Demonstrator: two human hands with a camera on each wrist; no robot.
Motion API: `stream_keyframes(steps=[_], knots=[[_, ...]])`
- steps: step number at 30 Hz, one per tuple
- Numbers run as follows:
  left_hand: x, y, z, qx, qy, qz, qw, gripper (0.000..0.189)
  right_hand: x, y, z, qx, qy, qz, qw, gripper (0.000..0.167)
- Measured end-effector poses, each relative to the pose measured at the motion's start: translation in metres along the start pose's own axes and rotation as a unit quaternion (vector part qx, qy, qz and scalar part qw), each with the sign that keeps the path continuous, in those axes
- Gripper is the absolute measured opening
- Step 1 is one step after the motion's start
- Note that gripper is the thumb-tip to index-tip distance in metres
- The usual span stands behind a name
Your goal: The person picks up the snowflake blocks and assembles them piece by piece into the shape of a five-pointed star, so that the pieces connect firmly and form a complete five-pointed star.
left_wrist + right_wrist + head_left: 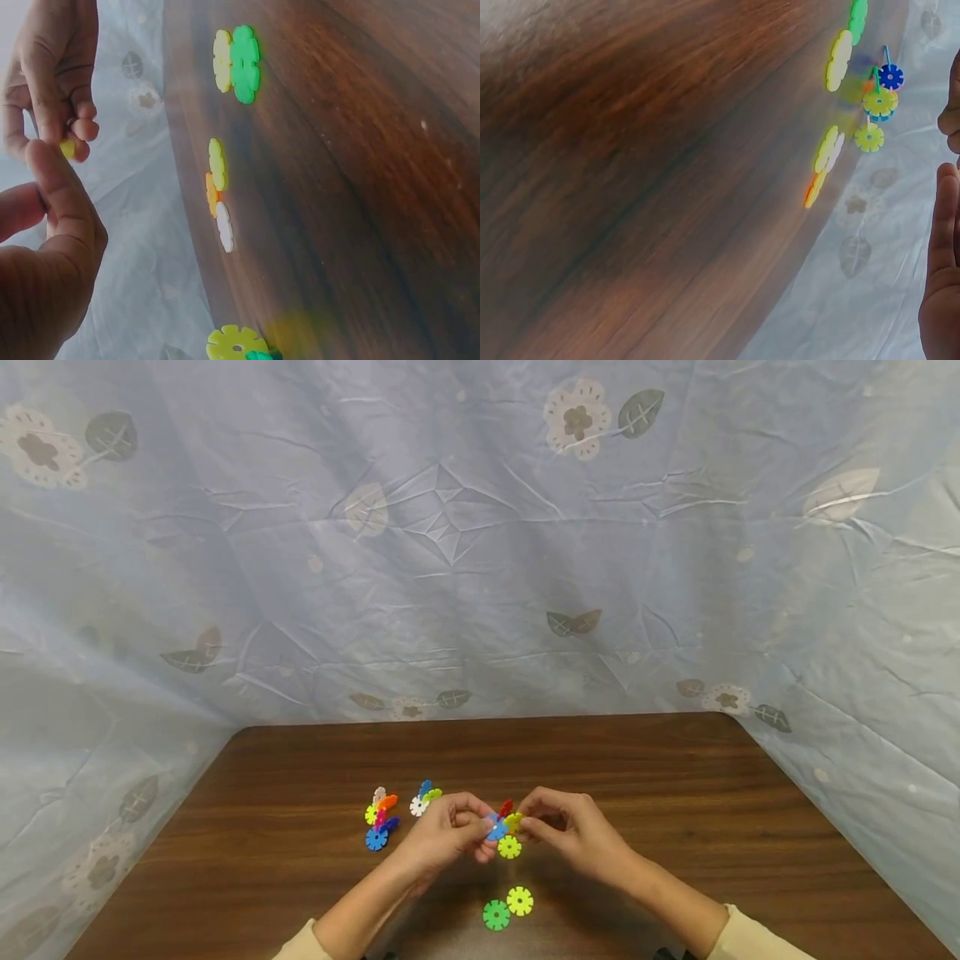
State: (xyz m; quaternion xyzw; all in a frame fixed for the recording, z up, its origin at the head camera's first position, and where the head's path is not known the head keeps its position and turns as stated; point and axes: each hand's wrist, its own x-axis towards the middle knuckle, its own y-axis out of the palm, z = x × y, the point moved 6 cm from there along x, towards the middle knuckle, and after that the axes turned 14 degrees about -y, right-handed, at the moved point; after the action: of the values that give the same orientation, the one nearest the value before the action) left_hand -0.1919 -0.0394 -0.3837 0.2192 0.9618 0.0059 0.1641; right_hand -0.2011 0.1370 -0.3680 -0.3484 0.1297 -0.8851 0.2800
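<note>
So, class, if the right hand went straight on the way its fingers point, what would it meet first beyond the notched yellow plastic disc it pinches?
Past the yellow disc, the right hand would probably meet the notched blue plastic disc held in the left hand, though depth is unclear.

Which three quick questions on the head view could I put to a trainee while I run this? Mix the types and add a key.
1. True or false: the left grip lies flat and empty on the table.

2. Multiple choice: which colour of disc lies right next to the green disc?
a) red
b) yellow
c) white

3. Short answer: what colour is the disc that the right grip pinches?

Key
1. False; it holds a blue disc.
2. b; the neighbouring yellow disc.
3. Yellow; the pinched yellow disc sits at the fingertips.
</note>
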Motion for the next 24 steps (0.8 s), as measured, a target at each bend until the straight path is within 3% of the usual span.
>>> stream_keyframes(steps=[9,14,19,24], knots=[[0.001,-0.001,0.007,-0.001,-0.010,-0.016,0.9998,0.019,-0.001,0.004,-0.001,-0.017,-0.005,0.001,0.9998,0.006],[0.000,-0.003,0.004,0.085,0.016,-0.030,0.9958,0.027,0.000,0.002,-0.005,-0.042,0.013,-0.001,0.9990,0.005],[-0.002,-0.006,-0.004,0.209,0.065,-0.071,0.9731,0.031,0.003,-0.001,-0.007,-0.067,0.016,-0.002,0.9976,0.004],[-0.005,-0.008,-0.011,0.278,0.109,-0.105,0.9484,0.031,0.007,-0.001,-0.008,-0.062,0.005,0.007,0.9980,0.006]])
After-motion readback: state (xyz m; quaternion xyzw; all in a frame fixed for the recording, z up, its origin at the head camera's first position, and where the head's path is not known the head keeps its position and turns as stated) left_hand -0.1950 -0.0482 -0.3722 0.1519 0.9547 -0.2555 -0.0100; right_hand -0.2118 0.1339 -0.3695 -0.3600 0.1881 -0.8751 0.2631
